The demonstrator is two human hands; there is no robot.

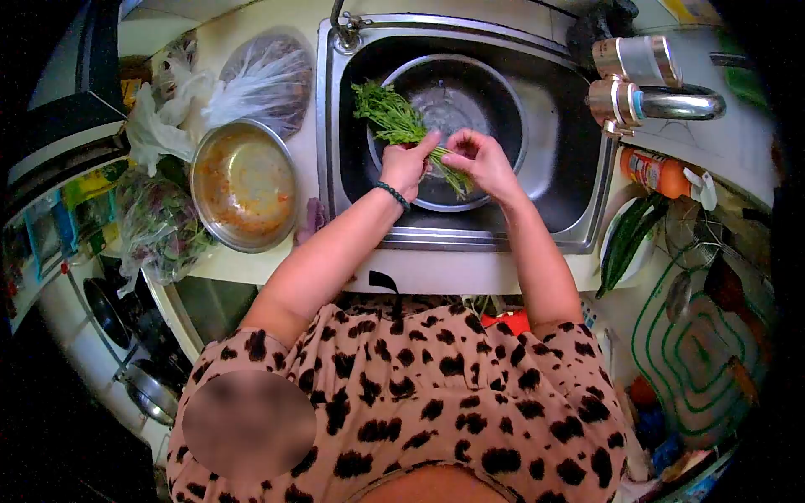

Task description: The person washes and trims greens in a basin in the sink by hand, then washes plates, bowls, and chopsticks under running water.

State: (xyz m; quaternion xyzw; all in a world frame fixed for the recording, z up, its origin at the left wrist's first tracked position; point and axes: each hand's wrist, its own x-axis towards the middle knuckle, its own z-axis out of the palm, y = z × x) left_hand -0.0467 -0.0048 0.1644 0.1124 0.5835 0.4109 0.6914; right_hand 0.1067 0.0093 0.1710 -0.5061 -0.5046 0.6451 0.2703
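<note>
The left hand (407, 168) is closed round the stems of a bunch of greens (390, 117) above a metal basin (495, 105) in the sink (553, 109). The leaves point to eleven o'clock from that hand, the stems to four. The right hand (486, 163) is curled, fingertips at the stems; whether they pinch any, I cannot tell. Around the basin, a stained bowl (251, 184) stands near nine o'clock, an orange bottle (658, 174) near three and dark green cucumbers (629, 243) at four.
</note>
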